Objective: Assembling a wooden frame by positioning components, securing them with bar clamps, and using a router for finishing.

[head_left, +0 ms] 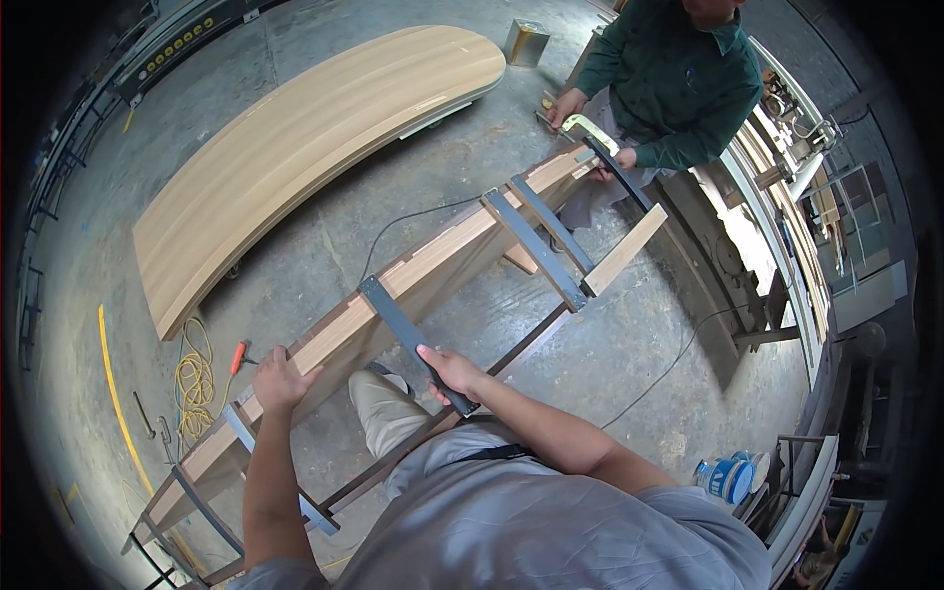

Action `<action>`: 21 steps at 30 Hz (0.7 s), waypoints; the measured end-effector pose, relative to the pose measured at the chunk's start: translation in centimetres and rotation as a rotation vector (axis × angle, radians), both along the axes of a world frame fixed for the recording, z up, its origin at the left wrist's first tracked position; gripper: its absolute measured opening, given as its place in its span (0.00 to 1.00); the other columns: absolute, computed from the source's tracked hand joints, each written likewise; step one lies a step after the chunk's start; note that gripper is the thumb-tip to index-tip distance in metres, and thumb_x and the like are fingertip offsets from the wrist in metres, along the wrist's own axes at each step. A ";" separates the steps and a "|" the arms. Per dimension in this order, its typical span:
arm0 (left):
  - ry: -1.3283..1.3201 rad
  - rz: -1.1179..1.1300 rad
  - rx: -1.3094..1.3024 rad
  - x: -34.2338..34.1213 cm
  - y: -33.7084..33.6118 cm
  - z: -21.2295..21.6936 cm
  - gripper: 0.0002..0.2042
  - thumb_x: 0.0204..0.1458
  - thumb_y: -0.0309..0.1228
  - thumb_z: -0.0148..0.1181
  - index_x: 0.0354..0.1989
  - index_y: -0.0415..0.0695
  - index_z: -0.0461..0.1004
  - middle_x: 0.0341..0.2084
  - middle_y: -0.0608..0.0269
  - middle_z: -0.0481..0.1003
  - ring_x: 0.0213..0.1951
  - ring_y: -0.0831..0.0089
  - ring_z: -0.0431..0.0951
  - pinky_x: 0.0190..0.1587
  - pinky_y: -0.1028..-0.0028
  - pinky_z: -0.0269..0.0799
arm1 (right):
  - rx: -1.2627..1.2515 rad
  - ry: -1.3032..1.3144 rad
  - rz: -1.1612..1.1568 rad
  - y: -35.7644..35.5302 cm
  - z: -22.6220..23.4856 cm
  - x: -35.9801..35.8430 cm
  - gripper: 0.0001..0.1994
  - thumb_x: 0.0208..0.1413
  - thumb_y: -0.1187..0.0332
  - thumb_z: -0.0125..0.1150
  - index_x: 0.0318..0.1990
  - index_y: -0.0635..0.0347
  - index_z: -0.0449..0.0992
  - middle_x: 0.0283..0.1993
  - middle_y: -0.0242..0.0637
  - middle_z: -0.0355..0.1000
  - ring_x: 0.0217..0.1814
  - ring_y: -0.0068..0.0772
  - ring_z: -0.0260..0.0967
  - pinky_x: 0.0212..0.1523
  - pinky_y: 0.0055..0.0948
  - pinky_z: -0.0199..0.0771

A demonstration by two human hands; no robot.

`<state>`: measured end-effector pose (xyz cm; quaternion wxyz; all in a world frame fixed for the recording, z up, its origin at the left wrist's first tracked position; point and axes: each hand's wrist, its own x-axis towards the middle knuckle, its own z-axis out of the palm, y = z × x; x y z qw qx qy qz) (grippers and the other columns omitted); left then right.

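Observation:
A long wooden panel (334,329) stands on edge in front of me, running from lower left to upper right. My left hand (280,382) lies over its top edge, fingers across the far side and thumb on the near side. Dark metal bars stick out from the panel toward me. Around the outer end of one flat metal bar (398,323), my right hand (450,372) is closed, thumb on top. At the panel's far end a person in a dark green shirt (678,74) works with a pale yellow-green clamp (590,133).
A large curved wooden tabletop (315,147) lies beyond the panel. A coiled yellow cord (195,379) and a red-handled tool (238,356) are on the floor at left. Blue-and-white buckets (728,479) stand at lower right. A metal tin (526,44) sits at the back.

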<state>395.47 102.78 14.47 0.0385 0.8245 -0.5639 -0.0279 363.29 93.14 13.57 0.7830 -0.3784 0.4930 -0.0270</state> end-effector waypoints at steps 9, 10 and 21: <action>0.000 0.003 -0.002 -0.1 0.1 0.0 0.33 0.31 0.58 0.69 0.37 0.43 0.68 0.31 0.53 0.76 0.35 0.54 0.77 0.38 0.60 0.72 | 0.023 -0.024 -0.005 0.0 -0.1 -0.1 0.27 0.61 0.40 0.44 0.30 0.58 0.64 0.17 0.33 0.63 0.13 0.26 0.61 0.12 0.28 0.65; 0.007 0.002 -0.003 -0.1 0.1 0.0 0.33 0.31 0.58 0.69 0.37 0.43 0.68 0.31 0.53 0.76 0.35 0.54 0.77 0.38 0.60 0.72 | 0.023 -0.026 -0.005 0.0 -0.1 -0.1 0.27 0.61 0.40 0.44 0.30 0.58 0.64 0.17 0.33 0.63 0.13 0.26 0.61 0.12 0.28 0.65; 0.013 0.013 -0.008 -0.2 -0.1 0.1 0.34 0.31 0.59 0.69 0.39 0.43 0.69 0.32 0.53 0.75 0.37 0.54 0.77 0.41 0.60 0.72 | 0.019 -0.024 -0.013 -0.1 -0.4 -0.1 0.27 0.61 0.40 0.44 0.29 0.58 0.64 0.17 0.33 0.63 0.13 0.27 0.61 0.13 0.28 0.65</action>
